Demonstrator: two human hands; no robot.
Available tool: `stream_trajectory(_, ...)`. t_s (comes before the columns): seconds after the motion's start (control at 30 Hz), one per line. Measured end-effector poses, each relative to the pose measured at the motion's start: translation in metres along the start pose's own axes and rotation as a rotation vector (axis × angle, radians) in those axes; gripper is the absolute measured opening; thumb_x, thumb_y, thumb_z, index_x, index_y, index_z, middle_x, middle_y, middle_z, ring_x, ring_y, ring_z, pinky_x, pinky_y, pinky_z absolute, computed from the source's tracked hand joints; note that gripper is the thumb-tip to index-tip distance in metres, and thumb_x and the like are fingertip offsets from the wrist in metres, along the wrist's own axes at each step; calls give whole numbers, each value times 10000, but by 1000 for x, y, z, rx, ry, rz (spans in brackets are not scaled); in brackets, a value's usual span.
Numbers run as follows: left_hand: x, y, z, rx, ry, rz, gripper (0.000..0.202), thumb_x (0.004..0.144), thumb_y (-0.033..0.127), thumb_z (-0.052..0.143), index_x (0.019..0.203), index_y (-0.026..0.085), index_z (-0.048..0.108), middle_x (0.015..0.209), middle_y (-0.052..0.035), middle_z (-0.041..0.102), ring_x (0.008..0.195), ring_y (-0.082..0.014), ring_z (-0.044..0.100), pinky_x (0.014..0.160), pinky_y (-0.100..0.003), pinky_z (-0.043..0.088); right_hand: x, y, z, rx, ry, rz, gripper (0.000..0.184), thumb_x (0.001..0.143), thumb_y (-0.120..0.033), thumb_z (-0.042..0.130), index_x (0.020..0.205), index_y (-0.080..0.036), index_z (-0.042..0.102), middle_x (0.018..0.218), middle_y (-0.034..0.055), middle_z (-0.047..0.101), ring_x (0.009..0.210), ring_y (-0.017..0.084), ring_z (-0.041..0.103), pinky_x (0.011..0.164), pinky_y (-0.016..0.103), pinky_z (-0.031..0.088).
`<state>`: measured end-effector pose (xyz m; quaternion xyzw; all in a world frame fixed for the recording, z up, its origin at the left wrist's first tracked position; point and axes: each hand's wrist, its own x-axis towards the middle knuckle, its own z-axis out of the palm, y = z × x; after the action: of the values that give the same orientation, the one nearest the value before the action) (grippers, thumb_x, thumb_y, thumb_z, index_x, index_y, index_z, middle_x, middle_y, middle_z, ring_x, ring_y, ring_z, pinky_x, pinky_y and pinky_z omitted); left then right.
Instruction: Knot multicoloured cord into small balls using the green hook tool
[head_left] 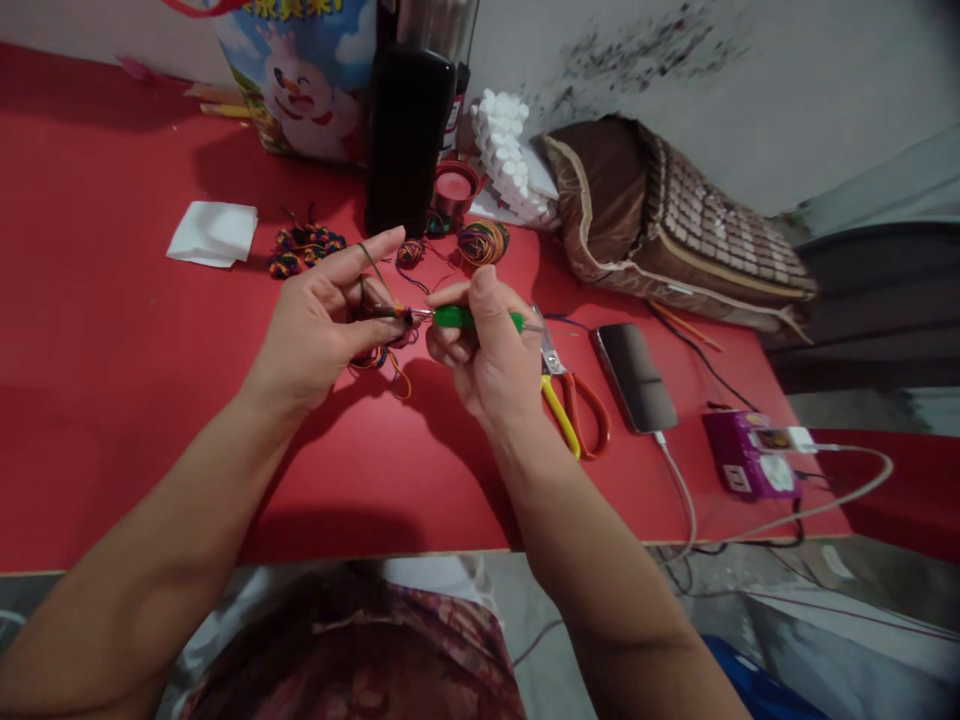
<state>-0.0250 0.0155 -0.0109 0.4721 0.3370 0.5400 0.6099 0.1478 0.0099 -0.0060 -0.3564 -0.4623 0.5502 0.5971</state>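
My right hand (495, 340) is closed around the green handle of a crochet hook (455, 317), whose metal tip points left. At that tip, my left hand (322, 310) pinches a small piece of multicoloured crochet work (381, 357) between thumb and fingers. A strand of dark yarn loops over its raised index finger, and loose ends hang below the thumb. Behind the hands lie a ball of multicoloured yarn (484, 243) and a smaller ball (410, 252). A crocheted piece (306, 248) in dark, orange and red yarn rests beyond the left hand.
Scissors (574, 400) with red and yellow handles lie right of my right hand, near a charging phone (636, 378) and a purple box (742, 455). A folded white paper (213, 234), a black case (409, 140), a printed bag (307, 90) and a brown cushion (675, 220) stand farther back.
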Motion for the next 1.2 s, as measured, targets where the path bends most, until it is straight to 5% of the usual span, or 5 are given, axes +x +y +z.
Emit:
stream_trajectory(0.23, -1, 11, 11, -130, 121, -14, 489, 709, 57, 932, 1132, 290, 864, 801, 21, 716, 776, -179, 700, 758, -330, 622, 4, 6, -2, 15, 54, 64, 487, 896, -747, 772, 846, -263, 786, 626, -59, 525, 495, 68, 387, 471, 248, 372)
stream_trajectory(0.6, -2, 3, 9, -22, 71, 34, 608, 729, 98, 956, 1287, 293, 815, 780, 37, 744, 657, -133, 650, 591, -244, 533, -8, 3, 2, -18, -45, 6, 488, 878, -713, 821, 782, -236, 793, 582, -54, 505, 491, 77, 428, 471, 252, 373)
stream_trajectory(0.83, 2, -11, 10, -15, 101, 113, 601, 735, 62, 908, 1277, 297, 802, 841, 15, 783, 817, -192, 743, 744, -333, 624, 0, 9, 3, 35, 117, 105, 539, 894, -800, 739, 889, -265, 804, 648, -38, 576, 523, 82, 425, 495, 247, 411)
stream_trajectory(1.03, 2, -6, 10, -68, 103, 101, 572, 721, 88, 937, 1238, 303, 822, 965, 7, 828, 927, -214, 754, 846, -374, 639, 1, 13, 1, 93, 79, 124, 514, 893, -772, 766, 930, -260, 800, 675, -55, 580, 520, 61, 431, 498, 230, 410)
stream_trajectory(1.2, -1, 1, 15, -59, 174, 45, 532, 726, 99, 953, 1176, 354, 832, 880, 45, 792, 881, -212, 722, 819, -392, 612, 0, 12, 3, 126, 29, 152, 485, 833, -711, 861, 920, -241, 779, 660, -73, 569, 515, 61, 431, 494, 239, 401)
